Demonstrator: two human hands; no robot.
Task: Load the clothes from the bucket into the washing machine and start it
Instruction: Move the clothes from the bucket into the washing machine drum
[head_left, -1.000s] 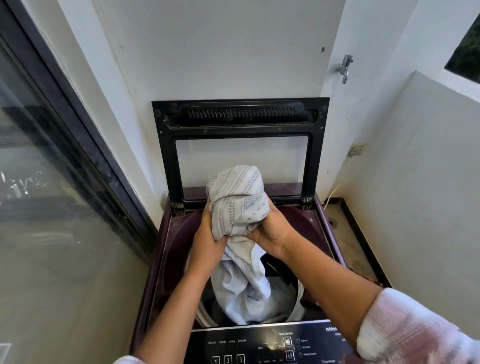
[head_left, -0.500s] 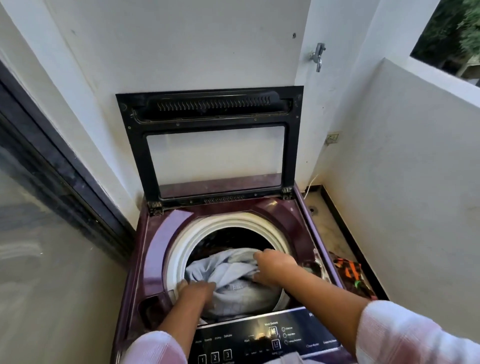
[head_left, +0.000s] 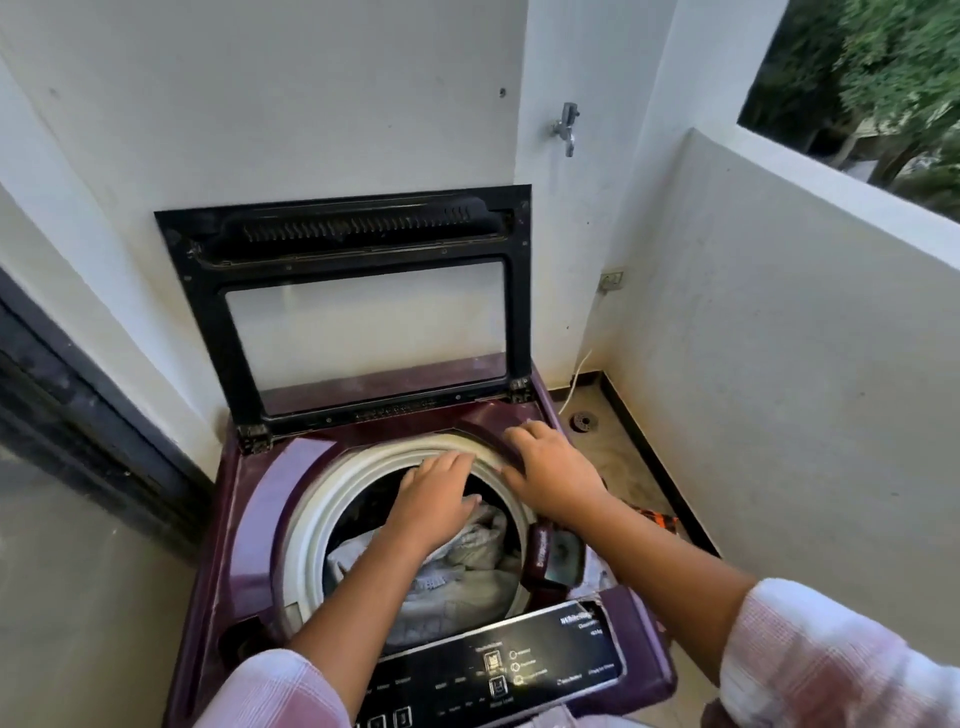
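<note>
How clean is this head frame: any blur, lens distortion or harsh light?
Head view: motion blur smears the left hand and right hand, and the sleeves at the bottom edge; wide-angle bowing curves the lid frame and walls; daylight is soft and even, no glare, though the drum around the clothes reads dark.

Clothes (head_left: 457, 566) in washer (head_left: 260, 519) drum; lid (head_left: 343, 234) upright behind; tap (head_left: 567, 127) right.

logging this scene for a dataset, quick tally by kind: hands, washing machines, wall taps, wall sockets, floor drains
hands: 2, left hand and right hand
washing machine: 1
wall tap: 1
wall socket: 1
floor drain: 1
total: 6
</note>
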